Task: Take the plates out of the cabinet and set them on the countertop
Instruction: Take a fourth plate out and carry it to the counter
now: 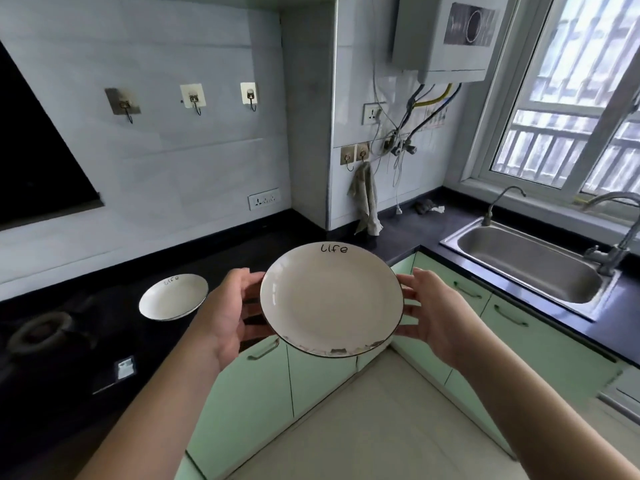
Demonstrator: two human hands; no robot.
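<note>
Where the dark bench [242,244] ran along the tiled wall, a gas burner [38,332] sat at far left. Next, a small white plate [173,297] lay flat on the bench, already set down. Beside it, the left hand [228,317] gripped the left rim of a larger white plate [330,299], fingers curled under and thumb at the edge. That plate was held level in the air above the green cabinet doors [263,386], not touching the bench. The right hand [436,310] held the opposite rim in the same manner. At far right, a steel sink [526,265] was sunk into the bench. Step judged in hand: carrying the second plate. Next move would call for lowering it onto bare bench near the first.
</note>
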